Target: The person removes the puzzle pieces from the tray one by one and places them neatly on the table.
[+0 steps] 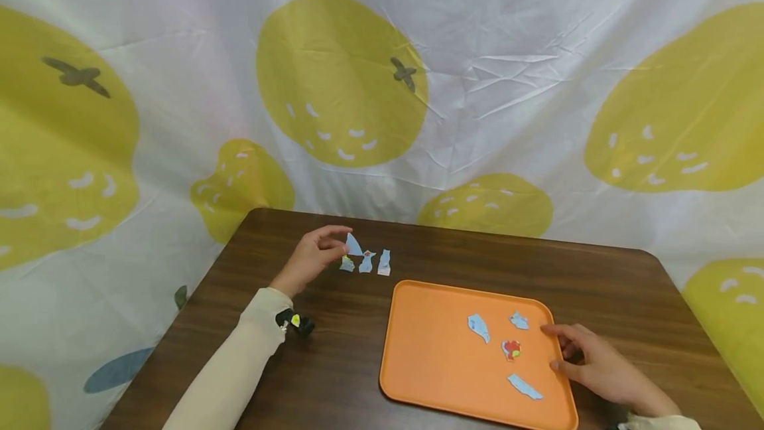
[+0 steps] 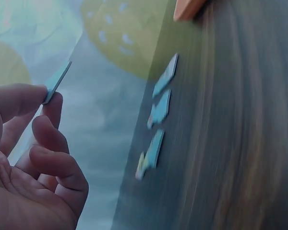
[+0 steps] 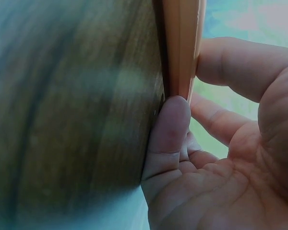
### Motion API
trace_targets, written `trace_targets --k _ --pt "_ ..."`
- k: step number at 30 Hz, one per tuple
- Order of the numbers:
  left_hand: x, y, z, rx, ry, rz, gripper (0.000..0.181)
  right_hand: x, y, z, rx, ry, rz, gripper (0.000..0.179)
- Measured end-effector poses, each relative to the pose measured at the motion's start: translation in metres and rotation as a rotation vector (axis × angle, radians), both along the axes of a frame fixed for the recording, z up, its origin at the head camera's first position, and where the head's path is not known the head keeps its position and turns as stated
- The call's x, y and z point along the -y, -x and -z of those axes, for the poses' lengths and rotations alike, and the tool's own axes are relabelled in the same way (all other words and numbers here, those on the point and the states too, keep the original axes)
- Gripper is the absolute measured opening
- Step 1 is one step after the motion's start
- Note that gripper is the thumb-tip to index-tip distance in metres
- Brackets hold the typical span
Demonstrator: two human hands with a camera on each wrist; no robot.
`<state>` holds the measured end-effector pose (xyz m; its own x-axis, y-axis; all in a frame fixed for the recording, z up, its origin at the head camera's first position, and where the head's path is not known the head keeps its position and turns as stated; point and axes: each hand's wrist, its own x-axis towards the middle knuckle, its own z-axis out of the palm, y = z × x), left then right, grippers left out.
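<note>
My left hand (image 1: 308,259) pinches a light blue jigsaw piece (image 1: 353,245) between thumb and fingertips, raised off the table at the back left. In the left wrist view this piece (image 2: 58,82) appears nearly edge-on. Close below it, three flat pieces lie in a row: one with yellow-green (image 1: 347,263), one with a red spot (image 1: 367,262) and a pale blue one (image 1: 384,262). Over on the right, my right hand (image 1: 597,360) holds the right rim of an orange tray (image 1: 430,344); in the right wrist view, a fingertip (image 3: 170,124) presses its outer wall.
Several more pieces lie on the tray's right half, among them a red one (image 1: 511,350) and a long blue one (image 1: 524,387). The brown wooden table (image 1: 334,350) ends at a curtain (image 1: 495,118) printed with yellow fruit.
</note>
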<state>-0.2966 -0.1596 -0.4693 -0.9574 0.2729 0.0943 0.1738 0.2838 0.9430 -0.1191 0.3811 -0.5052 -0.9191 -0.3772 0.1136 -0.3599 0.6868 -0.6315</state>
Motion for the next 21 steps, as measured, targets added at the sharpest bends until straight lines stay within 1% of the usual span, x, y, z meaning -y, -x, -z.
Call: trace_targets --k 3,6,11,15,21 --pt "0.011 0.005 0.003 -0.013 0.015 -0.033 0.042 0.0 0.0 0.0 0.004 0.005 -0.004 0.047" --pt "0.02 0.01 0.007 -0.025 0.027 -0.047 0.042 -0.001 0.0 -0.001 0.01 0.007 -0.01 0.047" --pt "0.03 0.016 0.013 -0.029 0.069 -0.053 0.041 -0.002 0.001 -0.002 0.039 -0.002 -0.009 0.047" --pt "0.037 0.02 0.018 -0.016 0.102 -0.056 0.041 -0.002 0.001 -0.002 0.044 -0.003 -0.004 0.047" --pt "0.047 0.026 0.024 -0.003 0.191 -0.054 0.04 -0.002 0.001 -0.001 0.041 -0.004 -0.001 0.048"
